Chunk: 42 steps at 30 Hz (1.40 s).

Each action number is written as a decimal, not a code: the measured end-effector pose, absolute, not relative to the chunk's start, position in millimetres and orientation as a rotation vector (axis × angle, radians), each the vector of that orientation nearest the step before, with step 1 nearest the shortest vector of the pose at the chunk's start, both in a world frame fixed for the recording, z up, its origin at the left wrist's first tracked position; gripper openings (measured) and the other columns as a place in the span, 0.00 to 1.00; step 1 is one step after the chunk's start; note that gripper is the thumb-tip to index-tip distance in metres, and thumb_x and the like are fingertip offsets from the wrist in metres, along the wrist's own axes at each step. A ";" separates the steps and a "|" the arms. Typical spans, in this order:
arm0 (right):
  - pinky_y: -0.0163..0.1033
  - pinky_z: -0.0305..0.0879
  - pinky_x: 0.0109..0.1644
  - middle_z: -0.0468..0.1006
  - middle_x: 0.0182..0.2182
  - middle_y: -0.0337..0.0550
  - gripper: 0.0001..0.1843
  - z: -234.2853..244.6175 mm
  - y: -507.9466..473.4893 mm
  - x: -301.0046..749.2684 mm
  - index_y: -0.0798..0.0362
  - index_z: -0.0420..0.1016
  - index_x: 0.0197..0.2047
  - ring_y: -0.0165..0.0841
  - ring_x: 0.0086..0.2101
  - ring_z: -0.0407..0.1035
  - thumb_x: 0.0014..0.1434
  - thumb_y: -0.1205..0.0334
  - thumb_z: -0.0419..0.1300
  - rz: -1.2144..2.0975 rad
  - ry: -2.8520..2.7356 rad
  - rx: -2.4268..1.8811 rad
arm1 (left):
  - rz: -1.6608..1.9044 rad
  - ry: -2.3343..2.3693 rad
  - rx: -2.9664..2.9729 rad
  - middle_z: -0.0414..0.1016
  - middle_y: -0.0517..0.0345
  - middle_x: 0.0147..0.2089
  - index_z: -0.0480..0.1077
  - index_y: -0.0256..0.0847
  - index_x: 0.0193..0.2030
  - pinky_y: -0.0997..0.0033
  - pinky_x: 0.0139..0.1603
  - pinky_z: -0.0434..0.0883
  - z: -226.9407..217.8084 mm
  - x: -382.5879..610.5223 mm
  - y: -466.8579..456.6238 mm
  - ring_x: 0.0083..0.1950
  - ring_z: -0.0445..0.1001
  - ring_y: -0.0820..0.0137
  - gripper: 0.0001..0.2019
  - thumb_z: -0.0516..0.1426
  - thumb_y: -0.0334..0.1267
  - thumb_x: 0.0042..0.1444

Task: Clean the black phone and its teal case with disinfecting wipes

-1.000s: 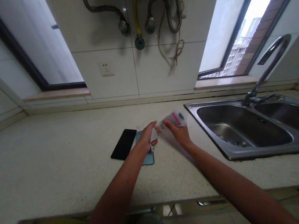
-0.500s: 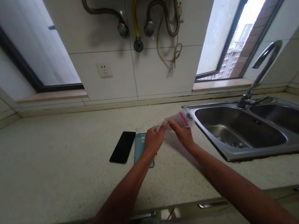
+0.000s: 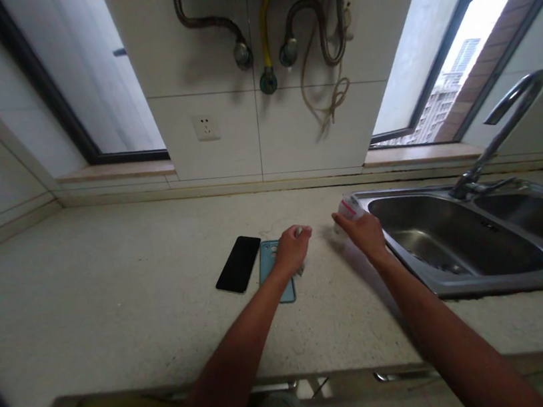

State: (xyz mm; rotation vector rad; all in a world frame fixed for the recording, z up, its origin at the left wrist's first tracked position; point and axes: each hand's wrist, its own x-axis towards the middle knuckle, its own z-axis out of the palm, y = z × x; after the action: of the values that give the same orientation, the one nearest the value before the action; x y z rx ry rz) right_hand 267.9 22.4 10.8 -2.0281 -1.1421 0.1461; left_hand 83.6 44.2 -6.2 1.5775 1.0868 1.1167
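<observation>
My right hand (image 3: 368, 236) is closed round a crumpled clear plastic bag (image 3: 351, 206) with a pinkish-red stripe, close to the sink's left rim. To its left, my left hand (image 3: 293, 249) is closed, its fingers curled. A small pale bit shows at the thumb and something greyish sticks out below the palm; what it is I cannot make out. Under and beside the left hand lies a light blue phone case (image 3: 286, 291), partly covered by the hand and wrist. A black phone (image 3: 238, 265) lies flat just left of the case.
A steel double sink (image 3: 414, 286) with a curved tap (image 3: 515, 105) is set into the pale countertop (image 3: 164, 299) on the right. Behind are a tiled wall with a socket (image 3: 205, 127), hoses, a yellow pipe (image 3: 265, 36), and two windows. A dark object shows at the left edge.
My hands, together at the bag before, have moved apart. The right hand has carried the bag right towards the sink. The view has shifted slightly left.
</observation>
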 end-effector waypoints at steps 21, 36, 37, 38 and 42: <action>0.42 0.68 0.36 0.76 0.32 0.41 0.19 0.3 -1.7 202.0 0.49 0.74 0.44 0.34 0.29 0.71 0.57 0.44 0.62 0.561 -1.489 -1.158 | 1.371 0.985 1.415 0.78 0.52 0.41 0.72 0.39 0.45 0.69 0.52 0.68 13.3 76.0 40.7 0.48 0.75 0.67 0.16 0.48 0.46 0.65; 0.32 0.54 0.21 0.69 0.18 0.33 0.16 -20.2 10.7 189.3 0.53 0.74 0.25 0.25 0.18 0.57 0.42 0.49 0.70 1.141 -0.964 -1.145 | 1.194 1.190 1.915 0.71 0.44 0.60 0.65 0.38 0.61 0.64 0.62 0.62 8.0 74.4 30.8 0.61 0.69 0.62 0.24 0.43 0.52 0.69; 0.33 0.54 0.21 0.68 0.18 0.33 0.16 -19.3 11.4 190.4 0.52 0.74 0.24 0.25 0.18 0.57 0.42 0.49 0.70 1.137 -0.947 -1.144 | 1.171 1.239 1.946 0.71 0.44 0.60 0.65 0.39 0.62 0.64 0.62 0.62 8.8 73.1 31.8 0.61 0.69 0.62 0.24 0.44 0.51 0.69; 0.33 0.54 0.21 0.67 0.17 0.33 0.16 -18.1 11.9 191.0 0.52 0.72 0.23 0.26 0.18 0.57 0.42 0.49 0.70 1.142 -0.931 -1.138 | 1.138 1.293 1.977 0.71 0.44 0.59 0.65 0.39 0.62 0.63 0.61 0.63 10.3 71.0 33.1 0.60 0.70 0.61 0.23 0.44 0.50 0.69; 0.34 0.58 0.24 0.65 0.17 0.32 0.18 -14.2 12.6 191.1 0.50 0.66 0.21 0.28 0.21 0.59 0.43 0.49 0.69 1.143 -0.863 -1.053 | 0.925 1.568 2.121 0.74 0.43 0.55 0.70 0.37 0.54 0.63 0.58 0.64 19.5 56.2 39.8 0.56 0.72 0.60 0.18 0.46 0.43 0.69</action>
State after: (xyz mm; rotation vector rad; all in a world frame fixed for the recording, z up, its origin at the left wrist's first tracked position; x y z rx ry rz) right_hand 191.1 12.6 -14.2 -1.0526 -0.8630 1.1430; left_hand 56.2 39.8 19.5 2.1208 1.5681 0.9249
